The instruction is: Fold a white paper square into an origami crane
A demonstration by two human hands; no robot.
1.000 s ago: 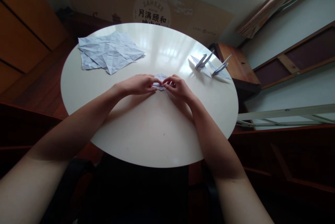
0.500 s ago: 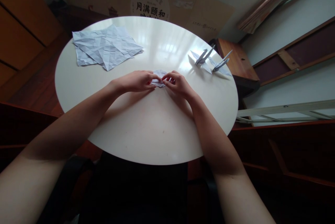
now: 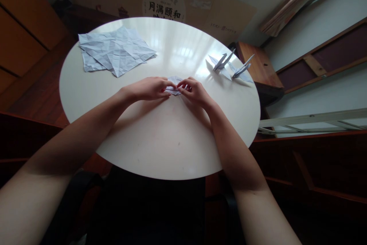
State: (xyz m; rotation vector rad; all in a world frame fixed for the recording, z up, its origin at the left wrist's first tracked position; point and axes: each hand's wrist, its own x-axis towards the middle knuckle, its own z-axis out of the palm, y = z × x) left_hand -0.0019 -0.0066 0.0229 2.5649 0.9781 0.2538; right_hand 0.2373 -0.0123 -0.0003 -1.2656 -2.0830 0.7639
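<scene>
A small folded piece of white paper (image 3: 174, 91) lies on the white oval table (image 3: 160, 138), between my two hands. From the left, my left hand (image 3: 155, 87) grips its edge, with the thumb and fingers curled in close. My right hand (image 3: 192, 89) pinches the paper from the other side, its fingertips almost meeting those of the left. Both hands cover the paper's sides, so only its middle, near tip and far edge show. The finer folds are too small to make out.
Several creased sheets of paper (image 3: 116, 52) lie stacked at the table's far left. Two folded paper cranes (image 3: 220, 64) stand near the right edge. Beyond them is a wooden cabinet (image 3: 259, 63), and a printed cardboard panel (image 3: 200, 15) stands behind the table.
Almost nothing differs. Both hands keep their hold on the folded paper, and the whole view has shifted very slightly.
</scene>
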